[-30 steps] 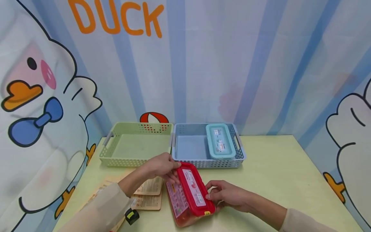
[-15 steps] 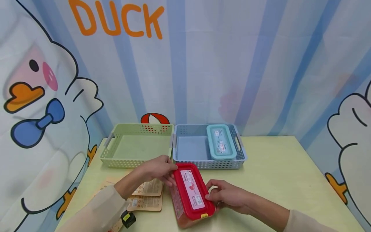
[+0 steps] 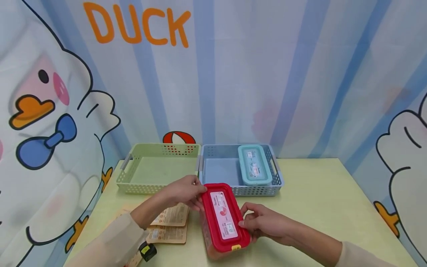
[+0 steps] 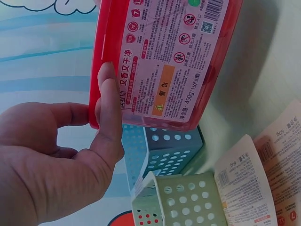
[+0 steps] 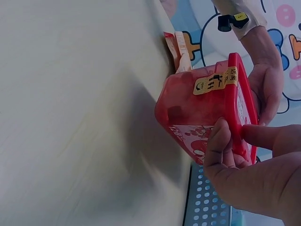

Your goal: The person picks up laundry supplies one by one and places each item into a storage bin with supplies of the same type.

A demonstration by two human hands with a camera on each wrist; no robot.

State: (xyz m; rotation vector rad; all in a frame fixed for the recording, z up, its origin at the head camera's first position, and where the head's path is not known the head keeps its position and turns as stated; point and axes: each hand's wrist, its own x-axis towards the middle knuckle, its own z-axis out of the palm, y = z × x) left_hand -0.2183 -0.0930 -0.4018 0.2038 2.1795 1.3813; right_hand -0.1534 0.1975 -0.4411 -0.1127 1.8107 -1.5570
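Observation:
A clear red plastic laundry pod box with a red lid is held between both hands, in front of the baskets. Its printed side label faces the left wrist view, and a yellow sticker seals the lid's edge. My left hand pinches the lid's rim at the far left corner, with the thumb on top and fingers against the side. My right hand pinches the rim on the right side, thumb on the lid and fingers below it. In the right wrist view the box casts a shadow on the table.
A green basket and a blue basket stand side by side at the back. A teal-lidded box lies in the blue one. Several tan printed packets lie under the left arm. A patterned curtain hangs behind the table.
The laundry pod box has turned from a tilt that showed its left side label to having its lid face up more. Both hands keep their hold and have shifted slightly.

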